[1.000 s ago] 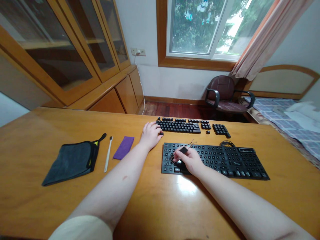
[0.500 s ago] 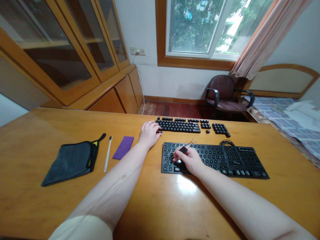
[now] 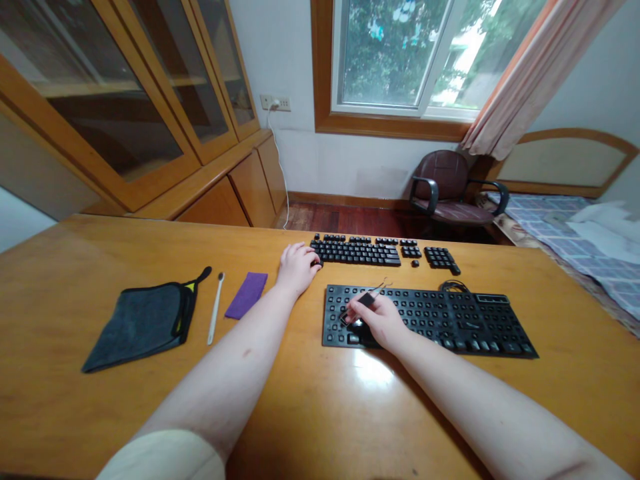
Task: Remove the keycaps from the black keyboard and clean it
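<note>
Head view: the worktop [image 3: 300, 407] is the biggest thing we see, w/ the glass-front cabinet [image 3: 215, 147] beyond it, far left. The keyboard base [image 3: 430, 323] lies flat on the worktop's right half, most switch positions capless, a few wide keys apparently on its near row. Well to the left we have the grey cloth [image 3: 140, 320], folded. The keycaps [image 3: 357, 253] lie approx. in keyboard order along the far edge, past the base, w/ the number-pad block [image 3: 441, 259] set apart at their right.

Our right hand [image 3: 379, 322] is closed round the wire tool [image 3: 367, 300], prob. a keycap puller, over the base's left part; vs. 1 s ago it's practically unmoved. Our left hand [image 3: 297, 269] is at the rows' near-left corner, fingers curled low; can't tell if they pinch or just press.

Next sizes down: the purple cloth [image 3: 247, 295], then the toothbrush [image 3: 216, 310], both left of that arm. Smallest: the single cap [image 3: 319, 265] under the left fingertips. Over the last sec. it's slid slightly closer to the rows, so we'd judge this as fine alignment, w/ the puller idle meanwhile.
</note>
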Action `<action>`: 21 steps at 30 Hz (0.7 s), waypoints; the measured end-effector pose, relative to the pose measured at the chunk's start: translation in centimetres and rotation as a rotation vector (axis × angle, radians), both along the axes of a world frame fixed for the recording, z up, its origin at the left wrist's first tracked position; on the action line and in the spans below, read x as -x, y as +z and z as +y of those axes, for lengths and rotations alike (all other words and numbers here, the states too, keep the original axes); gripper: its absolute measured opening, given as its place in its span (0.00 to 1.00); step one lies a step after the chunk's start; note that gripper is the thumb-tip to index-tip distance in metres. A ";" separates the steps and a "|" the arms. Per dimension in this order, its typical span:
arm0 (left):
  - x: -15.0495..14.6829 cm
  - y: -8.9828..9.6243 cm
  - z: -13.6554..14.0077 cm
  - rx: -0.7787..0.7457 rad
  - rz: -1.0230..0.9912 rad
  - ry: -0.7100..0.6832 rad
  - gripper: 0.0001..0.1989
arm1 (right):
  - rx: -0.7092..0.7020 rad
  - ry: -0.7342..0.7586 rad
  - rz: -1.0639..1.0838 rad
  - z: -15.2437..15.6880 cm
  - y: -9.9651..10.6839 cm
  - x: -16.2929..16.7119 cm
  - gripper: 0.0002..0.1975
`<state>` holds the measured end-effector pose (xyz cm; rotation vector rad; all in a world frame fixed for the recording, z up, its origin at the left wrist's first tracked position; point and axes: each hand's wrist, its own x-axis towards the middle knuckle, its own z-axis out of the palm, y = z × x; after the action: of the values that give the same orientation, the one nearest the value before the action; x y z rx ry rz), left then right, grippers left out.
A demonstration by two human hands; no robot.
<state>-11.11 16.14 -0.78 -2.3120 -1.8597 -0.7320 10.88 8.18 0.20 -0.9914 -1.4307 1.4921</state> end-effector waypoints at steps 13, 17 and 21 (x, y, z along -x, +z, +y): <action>0.1 -0.3 0.1 -0.008 -0.004 -0.007 0.05 | 0.002 0.000 0.006 0.0 -0.1 0.0 0.15; 0.0 -0.3 0.0 -0.007 0.004 0.001 0.05 | -0.014 0.009 0.009 0.1 -0.4 -0.1 0.15; 0.0 -0.1 0.0 -0.002 0.010 0.019 0.05 | -0.023 0.014 0.001 0.1 -0.6 -0.1 0.15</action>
<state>-11.10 16.10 -0.88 -2.2890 -1.8728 -0.7187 11.02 8.30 -0.40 -0.9681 -1.4535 1.4822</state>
